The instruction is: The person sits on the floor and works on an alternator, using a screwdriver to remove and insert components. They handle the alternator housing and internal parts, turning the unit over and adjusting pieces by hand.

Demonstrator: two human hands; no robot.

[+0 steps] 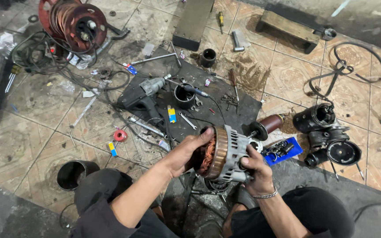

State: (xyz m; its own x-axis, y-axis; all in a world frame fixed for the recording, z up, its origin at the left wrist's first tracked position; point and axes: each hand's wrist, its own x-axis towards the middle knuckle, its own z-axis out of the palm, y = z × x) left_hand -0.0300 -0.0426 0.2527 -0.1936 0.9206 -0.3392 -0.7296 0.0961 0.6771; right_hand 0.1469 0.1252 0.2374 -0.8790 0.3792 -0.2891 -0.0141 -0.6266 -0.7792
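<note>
Left hand (pixel 189 152) clasps the alternator (pixel 223 154) by its copper-wound end; right hand (pixel 255 169) clamps its grey housing. Both hold it above the floor (pixel 31 141), between the knees, apparently keeping both ends reachable.

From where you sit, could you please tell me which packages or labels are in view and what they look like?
Blue tray: on the tiles right of the alternator held in both hands, rectangular, holding small dark parts.
Blue and yellow pack: on the dark mat, small, upright oblong.
Blue and yellow pack: on the tiles beside a red roll.
No screens or signs.
</note>
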